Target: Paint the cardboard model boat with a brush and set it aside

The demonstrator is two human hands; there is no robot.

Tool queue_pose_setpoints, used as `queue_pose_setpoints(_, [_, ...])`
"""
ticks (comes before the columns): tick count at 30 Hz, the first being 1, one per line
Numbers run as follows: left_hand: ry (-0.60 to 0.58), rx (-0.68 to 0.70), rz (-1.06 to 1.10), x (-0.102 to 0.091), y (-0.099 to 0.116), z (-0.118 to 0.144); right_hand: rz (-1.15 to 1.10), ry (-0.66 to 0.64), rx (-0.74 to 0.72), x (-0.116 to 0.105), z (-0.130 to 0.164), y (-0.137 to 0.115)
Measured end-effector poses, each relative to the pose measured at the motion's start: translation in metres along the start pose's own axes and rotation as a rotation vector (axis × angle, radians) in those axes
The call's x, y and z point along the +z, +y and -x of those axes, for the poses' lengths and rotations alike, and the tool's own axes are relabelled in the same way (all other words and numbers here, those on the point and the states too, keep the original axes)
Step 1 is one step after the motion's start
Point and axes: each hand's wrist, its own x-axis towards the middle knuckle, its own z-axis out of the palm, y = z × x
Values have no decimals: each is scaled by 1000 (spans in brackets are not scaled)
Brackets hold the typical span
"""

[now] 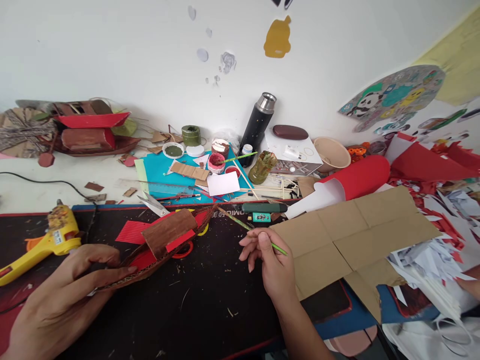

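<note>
My left hand (71, 290) grips the near end of a small cardboard model boat (168, 232), painted brown with red parts and an arched cabin. The boat is tilted, its far tip pointing up to the right. Between the fingers of my right hand (272, 255) is a thin green paintbrush (240, 222). Its bristle end points toward the boat's far tip and looks very close to it; whether they touch I cannot tell. Behind the boat lie scissors (153, 205) and a red corrugated piece (131, 231).
A yellow glue gun (45, 245) lies at the left. Paint pots (216, 162), a black flask (258, 125) and a green jar (263, 167) stand at the back. Cardboard (352, 235) and paper scraps (431, 265) cover the right. Finished-looking boats (90, 132) stand back left.
</note>
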Motion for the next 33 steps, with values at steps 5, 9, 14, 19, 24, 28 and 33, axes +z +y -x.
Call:
queue_pose_setpoints(5, [-5,49,-26,0,-6,0,6,28,1,0,-3,1])
queue_pose_setpoints(9, [-29,124,-45,0,-13,1,-13,39,-16,-1,0,0])
queue_pose_setpoints(14, [-11,84,-37,1,-7,0,-3,-16,-10,1,1,0])
queue_pose_setpoints(19, [11,23,-24,1,-3,0,12,33,5,0,-2,0])
queue_pose_setpoints(24, [24,2,-9,1,-1,-1,8,7,0,1,1,-1])
queue_pose_setpoints(28, [6,-12,-7,1,5,-2,41,-2,17,2,0,0])
queue_pose_setpoints(33, [11,-5,-14,1,7,-3,9,12,-12,2,1,-1])
